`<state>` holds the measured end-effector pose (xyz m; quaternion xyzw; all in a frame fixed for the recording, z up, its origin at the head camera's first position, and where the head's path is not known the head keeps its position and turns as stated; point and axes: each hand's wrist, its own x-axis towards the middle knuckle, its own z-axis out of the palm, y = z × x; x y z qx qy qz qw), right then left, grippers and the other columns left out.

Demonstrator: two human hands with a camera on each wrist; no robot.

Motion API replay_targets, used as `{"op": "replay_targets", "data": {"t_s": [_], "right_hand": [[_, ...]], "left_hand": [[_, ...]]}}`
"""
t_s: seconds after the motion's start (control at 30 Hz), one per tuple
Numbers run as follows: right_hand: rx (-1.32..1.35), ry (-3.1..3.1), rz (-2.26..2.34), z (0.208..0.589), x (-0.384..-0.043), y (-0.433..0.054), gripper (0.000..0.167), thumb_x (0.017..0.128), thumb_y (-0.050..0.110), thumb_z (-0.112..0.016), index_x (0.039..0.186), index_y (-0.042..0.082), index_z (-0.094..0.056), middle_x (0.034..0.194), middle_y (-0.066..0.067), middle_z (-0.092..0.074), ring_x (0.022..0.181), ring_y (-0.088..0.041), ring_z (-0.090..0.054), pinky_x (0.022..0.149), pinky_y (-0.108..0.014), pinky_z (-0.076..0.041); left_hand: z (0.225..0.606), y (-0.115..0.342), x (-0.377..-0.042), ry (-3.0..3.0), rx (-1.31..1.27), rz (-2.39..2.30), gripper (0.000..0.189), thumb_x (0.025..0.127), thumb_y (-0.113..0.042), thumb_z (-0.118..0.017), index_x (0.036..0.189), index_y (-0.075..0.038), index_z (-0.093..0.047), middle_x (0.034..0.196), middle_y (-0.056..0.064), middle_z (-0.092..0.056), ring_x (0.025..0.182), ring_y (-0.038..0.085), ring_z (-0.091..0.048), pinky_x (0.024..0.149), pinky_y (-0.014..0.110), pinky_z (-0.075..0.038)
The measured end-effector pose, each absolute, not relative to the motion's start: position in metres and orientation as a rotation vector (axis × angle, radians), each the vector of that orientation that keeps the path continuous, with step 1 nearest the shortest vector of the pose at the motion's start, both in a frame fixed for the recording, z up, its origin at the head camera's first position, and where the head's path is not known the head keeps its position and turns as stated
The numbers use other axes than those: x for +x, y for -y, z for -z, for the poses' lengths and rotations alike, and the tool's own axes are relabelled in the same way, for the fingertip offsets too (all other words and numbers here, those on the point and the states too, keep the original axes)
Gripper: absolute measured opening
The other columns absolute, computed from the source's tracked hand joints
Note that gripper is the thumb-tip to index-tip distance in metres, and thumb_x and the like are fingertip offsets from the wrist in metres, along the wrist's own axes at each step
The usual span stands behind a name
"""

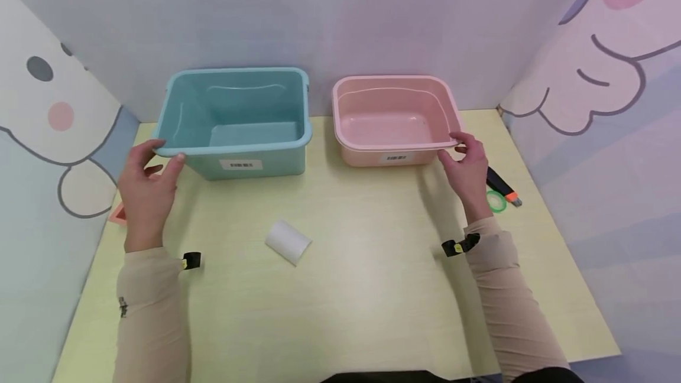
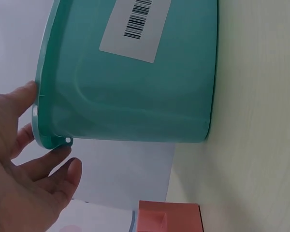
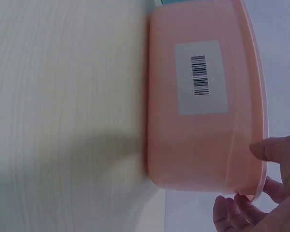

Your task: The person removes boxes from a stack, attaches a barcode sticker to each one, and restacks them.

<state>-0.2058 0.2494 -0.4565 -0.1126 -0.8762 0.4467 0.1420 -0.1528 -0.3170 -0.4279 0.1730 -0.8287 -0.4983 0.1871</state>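
A teal plastic bin (image 1: pixel 239 161) stands on the table at the back left, a barcode label on its front. My left hand (image 1: pixel 148 191) holds its front left rim corner, thumb on the front edge and fingers around the side. To its right is a smaller pink plastic bin (image 1: pixel 367 157), also labelled. At its front right rim corner, my right hand (image 1: pixel 468 170) pinches the edge, with the thumb (image 3: pixel 268 149) on the outside. Both bins look empty inside. In the left wrist view, the lower fingers (image 2: pixel 48 164) curl beneath the teal rim.
A white cylinder (image 1: pixel 288 242) lies mid-table, in front of the teal bin. Beside the right wrist are a black-and-orange utility knife (image 1: pixel 500 183) and a green ring (image 1: pixel 496 201). A red block-like object (image 2: pixel 169 216) sits by the left hand. Walls (image 1: pixel 319 16) enclose the table's back and sides.
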Motion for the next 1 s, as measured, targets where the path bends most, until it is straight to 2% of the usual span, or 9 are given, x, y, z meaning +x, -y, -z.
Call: {"op": "replay_targets", "data": {"t_s": [0.13, 0.23, 0.4, 0.47, 0.53, 0.63, 0.8, 1.0], "right_hand": [[-0.296, 2.621, -1.289, 0.451, -0.205, -0.252, 0.06, 0.094, 0.036, -0.079, 0.144, 0.009, -0.06, 0.141, -0.017, -0.052, 0.127, -0.038, -0.057, 0.089, -0.025, -0.048], [-0.295, 2.653, -1.289, 0.448, -0.206, -0.254, 0.065, 0.092, 0.039, -0.082, 0.144, 0.008, -0.059, 0.142, -0.018, -0.052, 0.128, -0.038, -0.057, 0.095, -0.034, -0.049], [-0.292, 2.676, -1.288, 0.45, -0.211, -0.257, 0.065, 0.091, 0.04, -0.085, 0.141, 0.007, -0.06, 0.14, -0.019, -0.051, 0.125, -0.035, -0.055, 0.099, -0.041, -0.051], [-0.269, 2.686, -1.281, 0.452, -0.213, -0.258, 0.064, 0.091, 0.039, -0.085, 0.14, 0.006, -0.061, 0.139, -0.02, -0.052, 0.123, -0.033, -0.055, 0.1, -0.041, -0.051], [-0.232, 2.699, -1.266, 0.454, -0.215, -0.259, 0.061, 0.091, 0.039, -0.085, 0.137, 0.006, -0.062, 0.135, -0.019, -0.053, 0.12, -0.032, -0.056, 0.097, -0.039, -0.051], [-0.172, 2.706, -1.249, 0.455, -0.218, -0.26, 0.055, 0.091, 0.039, -0.085, 0.129, 0.005, -0.066, 0.128, -0.017, -0.055, 0.114, -0.029, -0.059, 0.092, -0.029, -0.051], [-0.099, 2.69, -1.218, 0.455, -0.221, -0.259, 0.047, 0.09, 0.034, -0.087, 0.116, 0.001, -0.067, 0.114, -0.015, -0.056, 0.103, -0.026, -0.064, 0.078, -0.011, -0.048], [-0.114, 2.675, -1.178, 0.459, -0.222, -0.259, 0.049, 0.087, 0.037, -0.089, 0.113, 0.001, -0.068, 0.109, -0.015, -0.058, 0.1, -0.025, -0.064, 0.077, -0.012, -0.045]], "left_hand": [[0.427, 0.319, -0.153, 2.35, 0.512, 1.419, 0.047, 0.099, -0.034, -0.075, 0.144, -0.029, -0.062, 0.151, -0.002, -0.055, 0.12, 0.01, -0.054, 0.089, 0.016, -0.047], [0.426, 0.321, -0.154, 2.373, 0.529, 1.429, 0.047, 0.1, -0.035, -0.074, 0.145, -0.03, -0.06, 0.154, -0.004, -0.052, 0.123, 0.013, -0.052, 0.082, 0.014, -0.049], [0.427, 0.324, -0.155, 2.356, 0.493, 1.473, 0.045, 0.099, -0.029, -0.075, 0.141, -0.024, -0.06, 0.148, -0.005, -0.054, 0.126, 0.013, -0.052, 0.088, 0.016, -0.048], [0.427, 0.325, -0.155, 2.351, 0.488, 1.488, 0.043, 0.099, -0.028, -0.076, 0.139, -0.023, -0.061, 0.143, -0.007, -0.054, 0.125, 0.013, -0.053, 0.085, 0.016, -0.049], [0.427, 0.327, -0.154, 2.359, 0.496, 1.493, 0.042, 0.099, -0.029, -0.076, 0.138, -0.025, -0.06, 0.14, -0.009, -0.054, 0.121, 0.013, -0.053, 0.076, 0.015, -0.053], [0.427, 0.328, -0.152, 2.364, 0.504, 1.506, 0.042, 0.098, -0.029, -0.077, 0.137, -0.026, -0.06, 0.137, -0.01, -0.053, 0.116, 0.013, -0.053, 0.062, 0.014, -0.053], [0.426, 0.33, -0.153, 2.36, 0.5, 1.509, 0.043, 0.097, -0.028, -0.078, 0.136, -0.026, -0.061, 0.136, -0.011, -0.053, 0.116, 0.012, -0.054, 0.066, 0.012, -0.053], [0.426, 0.33, -0.155, 2.358, 0.492, 1.5, 0.041, 0.097, -0.027, -0.078, 0.135, -0.024, -0.062, 0.135, -0.011, -0.055, 0.117, 0.013, -0.055, 0.064, 0.013, -0.053]]}}
